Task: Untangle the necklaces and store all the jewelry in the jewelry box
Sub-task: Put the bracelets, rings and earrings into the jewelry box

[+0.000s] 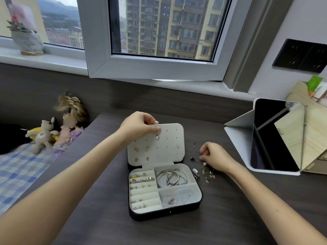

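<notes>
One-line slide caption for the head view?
Left hand pinches the earring panel of the open jewelry box while right hand picks among loose earrings on the desk.

Left hand pinches the lid at its top edge, hiding that corner's holes. Right hand curls over the loose pile; whether its fingertips hold anything, can't tell. Pieces there too tiny to name. Doll face blurred.

left forearm: bare to frame edge | right forearm: bare | left grip: bare | right grip: bare
</notes>
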`<state>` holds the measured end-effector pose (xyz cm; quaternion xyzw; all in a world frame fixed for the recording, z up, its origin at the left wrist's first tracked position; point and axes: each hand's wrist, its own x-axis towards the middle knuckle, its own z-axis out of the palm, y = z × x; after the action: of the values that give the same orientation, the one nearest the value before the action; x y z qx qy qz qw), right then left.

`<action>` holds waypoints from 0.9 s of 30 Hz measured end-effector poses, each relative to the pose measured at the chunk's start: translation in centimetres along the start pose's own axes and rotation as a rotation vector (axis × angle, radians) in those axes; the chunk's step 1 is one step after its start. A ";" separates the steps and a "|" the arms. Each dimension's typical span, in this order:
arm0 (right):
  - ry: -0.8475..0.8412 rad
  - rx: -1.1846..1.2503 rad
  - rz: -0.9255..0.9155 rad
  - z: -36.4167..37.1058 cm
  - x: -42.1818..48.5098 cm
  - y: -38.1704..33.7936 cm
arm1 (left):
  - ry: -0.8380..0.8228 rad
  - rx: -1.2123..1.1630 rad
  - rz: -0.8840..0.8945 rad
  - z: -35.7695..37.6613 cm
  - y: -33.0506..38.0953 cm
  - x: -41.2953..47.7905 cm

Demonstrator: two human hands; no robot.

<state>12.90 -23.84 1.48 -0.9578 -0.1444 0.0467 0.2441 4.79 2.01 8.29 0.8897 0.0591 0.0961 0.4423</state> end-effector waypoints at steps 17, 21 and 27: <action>-0.302 1.123 -0.120 -2.0 -3.9 -12.0 | 0.069 0.107 0.659 0.0 -0.9 -1.8; -0.367 1.219 -0.058 -1.7 -3.9 -12.5 | 0.072 0.035 0.649 -0.2 -1.1 -1.8; 0.131 0.556 -0.348 -1.6 -5.4 -12.1 | 0.086 0.154 0.666 0.0 -1.0 -1.8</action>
<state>4.91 -16.02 8.76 -0.8165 -0.2713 -0.0199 0.5092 2.99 2.26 7.30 0.8860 -0.2088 0.2680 0.3154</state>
